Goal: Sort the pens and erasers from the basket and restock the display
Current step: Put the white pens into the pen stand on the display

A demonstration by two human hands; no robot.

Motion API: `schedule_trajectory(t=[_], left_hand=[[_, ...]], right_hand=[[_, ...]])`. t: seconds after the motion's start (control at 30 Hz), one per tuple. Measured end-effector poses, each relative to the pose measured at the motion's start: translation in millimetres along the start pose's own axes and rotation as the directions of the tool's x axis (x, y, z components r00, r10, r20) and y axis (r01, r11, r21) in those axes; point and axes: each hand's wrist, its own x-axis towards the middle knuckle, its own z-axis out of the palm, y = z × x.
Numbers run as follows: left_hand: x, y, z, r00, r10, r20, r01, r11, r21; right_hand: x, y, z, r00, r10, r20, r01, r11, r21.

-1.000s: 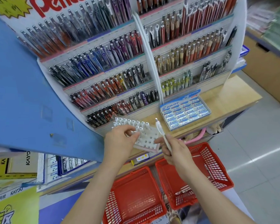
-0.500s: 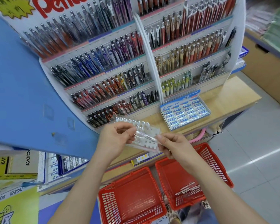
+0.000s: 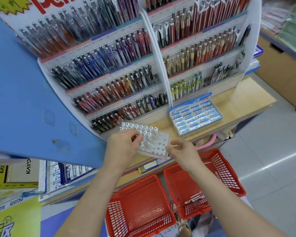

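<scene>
— Several white pens (image 3: 144, 130) are stood cap-up in the far rows of a white perforated tray (image 3: 158, 147). The holes of its near rows are left showing.

— Where is the perforated tray found?

— It is seen at the front edge of the wooden shelf (image 3: 243, 101), just before the foot of the pen display (image 3: 120, 69). Whether it is rested there or lifted slightly cannot be told.

— How is it held?

— The left side is gripped by the left hand (image 3: 122, 148), whose fingers are curled over the edge with the tips among the white pens. The right hand (image 3: 183, 152) is placed at the near right corner, with thumb and forefinger drawn close together. Whether that corner is actually pinched cannot be told.

— And beyond the hands?

— To the right, on the same shelf, an eraser box (image 3: 196, 117) is laid flat, packed with blue-and-white erasers in rows. Behind it, the pen display is filled tier upon tier with slanted pens in dark, blue, purple, red and yellow-green casings. Below the shelf, two red mesh baskets are set side by side. In the right basket (image 3: 229, 177) a few loose pens (image 3: 194, 199) are lying on the floor of it. The left basket (image 3: 120, 211) is placed under the left forearm. A blue panel (image 3: 24, 86) is seen to the left of the display.
</scene>
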Motion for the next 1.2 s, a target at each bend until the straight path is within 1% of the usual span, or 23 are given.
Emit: schedule_trajectory(t=[0.1, 0.2, 0.3, 0.43, 0.53, 0.67, 0.73, 0.87, 0.93, 1.03, 1.13, 1.2], left_hand=[[0.8, -0.7, 10.2, 0.999, 0.050, 0.023, -0.051, 0.995, 0.082], [2.3, -0.9, 17.6, 0.996, 0.058, 0.066, -0.065, 0.991, 0.117], [6.3, 0.7, 21.8, 0.994, 0.035, 0.103, -0.047, 0.992, 0.117], [14.4, -0.6, 26.0, 0.994, -0.006, 0.107, -0.006, 0.994, 0.112], [13.1, -0.2, 30.8, 0.993, -0.010, 0.121, -0.007, 0.991, 0.134], [9.5, -1.9, 35.6, 0.994, 0.007, 0.109, -0.027, 0.984, 0.177], [10.5, -3.1, 35.6, 0.994, -0.002, 0.110, -0.020, 0.979, 0.202], [11.3, -2.0, 34.7, 0.994, -0.027, 0.108, 0.005, 0.980, 0.197], [9.2, -2.2, 32.6, 0.997, -0.028, 0.073, 0.015, 0.986, 0.169], [3.7, 2.4, 22.4, 0.999, -0.023, -0.025, 0.024, 0.998, 0.053], [-6.3, 15.7, 10.7, 0.995, 0.016, -0.096, -0.022, 0.998, -0.062], [-15.4, 23.9, 8.0, 0.992, 0.057, -0.112, -0.071, 0.990, -0.122]], right_hand=[[-0.2, 3.6, 6.3, 0.999, 0.030, 0.018, -0.030, 0.999, -0.030], [-1.1, 5.2, 10.3, 0.999, 0.036, 0.018, -0.036, 0.999, -0.004], [-2.6, 4.1, 11.5, 0.997, 0.068, 0.025, -0.069, 0.997, 0.042], [-5.5, 0.8, 12.5, 0.995, 0.099, 0.019, -0.101, 0.987, 0.128], [-7.6, -0.7, 14.4, 0.994, 0.113, -0.007, -0.111, 0.983, 0.148], [-9.9, 1.5, 19.7, 0.992, 0.101, -0.071, -0.092, 0.988, 0.121], [-10.6, 1.1, 20.4, 0.990, 0.108, -0.086, -0.095, 0.985, 0.141], [-8.7, -1.8, 19.0, 0.992, 0.098, -0.077, -0.080, 0.973, 0.215], [-8.5, -4.0, 15.1, 0.992, 0.109, -0.067, -0.089, 0.963, 0.256], [-10.8, -5.7, -1.7, 0.990, 0.138, -0.014, -0.130, 0.956, 0.262], [-13.9, 3.1, -29.4, 0.993, 0.117, 0.031, -0.120, 0.977, 0.176], [-14.9, 14.7, -51.7, 0.995, 0.092, 0.033, -0.094, 0.992, 0.085]])
